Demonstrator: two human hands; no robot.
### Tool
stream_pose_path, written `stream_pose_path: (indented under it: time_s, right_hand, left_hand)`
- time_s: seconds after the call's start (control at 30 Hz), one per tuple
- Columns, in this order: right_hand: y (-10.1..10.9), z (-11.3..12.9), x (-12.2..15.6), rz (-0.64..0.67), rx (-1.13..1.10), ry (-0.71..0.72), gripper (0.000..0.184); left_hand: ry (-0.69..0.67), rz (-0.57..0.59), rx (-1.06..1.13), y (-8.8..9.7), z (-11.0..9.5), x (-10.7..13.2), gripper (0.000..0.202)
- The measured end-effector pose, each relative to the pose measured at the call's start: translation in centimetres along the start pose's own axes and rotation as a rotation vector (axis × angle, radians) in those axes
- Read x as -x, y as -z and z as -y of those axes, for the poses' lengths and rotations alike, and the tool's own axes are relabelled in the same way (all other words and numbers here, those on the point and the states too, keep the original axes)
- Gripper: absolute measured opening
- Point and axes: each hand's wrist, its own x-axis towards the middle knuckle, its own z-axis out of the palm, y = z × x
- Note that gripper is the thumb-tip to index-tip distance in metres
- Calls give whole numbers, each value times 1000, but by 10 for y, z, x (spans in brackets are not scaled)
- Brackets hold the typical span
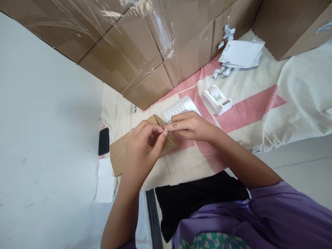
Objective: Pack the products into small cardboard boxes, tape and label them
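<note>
Over the end of a small brown cardboard box (119, 152), the fingertips of both my hands meet. My left hand (144, 140) is closed in a pinch on a small white label (165, 130). The fingers of my right hand (188, 126) are pressed together at the same label, from the other side. Part of the box is hidden beneath my left hand. Just behind my right hand lies a curled sheet of outlined labels (178, 106), partly covered by the fingers.
A white tape dispenser (217, 100) stands on the pink and cream cloth (249, 107). Behind it are stacked paper sheets (241, 53) and crumpled scraps (221, 72). Large wrapped cartons (129, 48) form a wall at the back. A black phone (104, 141) lies by the white wall.
</note>
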Motion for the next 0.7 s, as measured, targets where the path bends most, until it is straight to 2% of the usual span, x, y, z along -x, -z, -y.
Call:
stream_pose_path:
  time_s: [0.07, 0.17, 0.23, 0.33, 0.37, 0.43, 0.53, 0.63, 0.7]
  right_hand:
    - [-3, 3, -2, -24, -131, -39, 25]
    - [-11, 7, -4, -43, -396, -148, 23]
    - [-17, 6, -4, -59, -485, -215, 23]
    - [-19, 3, -4, -109, -364, -263, 22]
    - [-17, 2, -3, -105, -252, -260, 23]
    - [-9, -2, -3, -16, 12, -251, 26]
    - [4, -7, -1, 225, 244, -248, 27]
    - [12, -10, 1, 393, 194, -266, 25]
    - [13, -10, 1, 463, 125, -263, 24]
  left_hand:
    - [-17, -11, 43, 0, 1, 1, 10]
    - [-84, -89, 19, -4, 2, 4, 7]
    - [-121, -136, -3, -7, 3, 6, 6]
    - [-74, -145, -1, -9, 8, 8, 4]
    - [-23, -147, -6, -9, 11, 9, 12]
    - [105, -143, -63, -8, 21, 11, 31]
    - [274, -27, -223, -6, 42, 13, 46]
    - [360, 180, -228, -6, 59, 11, 53]
    - [368, 269, -179, -6, 65, 8, 57]
